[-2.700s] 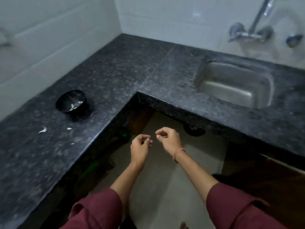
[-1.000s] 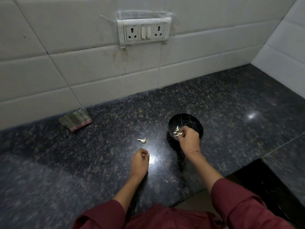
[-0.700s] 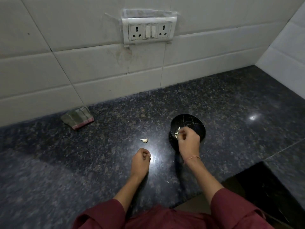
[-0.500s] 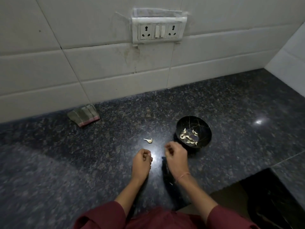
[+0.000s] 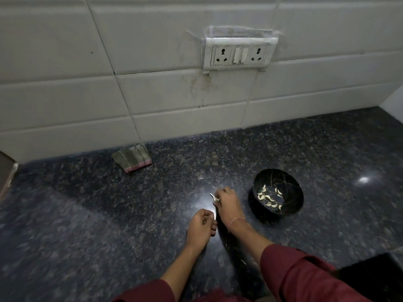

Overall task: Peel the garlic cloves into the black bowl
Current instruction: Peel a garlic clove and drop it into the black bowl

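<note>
The black bowl [image 5: 292, 205] stands on the dark granite counter [image 5: 109, 214] and holds several peeled garlic cloves [image 5: 267, 198]. My right hand [image 5: 229, 203] lies just left of the bowl and pinches a single garlic clove [image 5: 214, 197] at its fingertips, low over the counter. My left hand [image 5: 201, 227] rests on the counter close behind it, fingers curled into a loose fist; whether it holds anything is hidden.
A folded cloth [image 5: 132, 159] lies by the tiled wall at the back left. A socket panel [image 5: 239, 54] is on the wall above. The counter's front edge and a dark gap [image 5: 370, 275] lie at the lower right.
My right hand left the bowl, moved left across the counter and took hold of the loose clove. The left hand stayed put. The view shifted from the sink corner to this counter.
</note>
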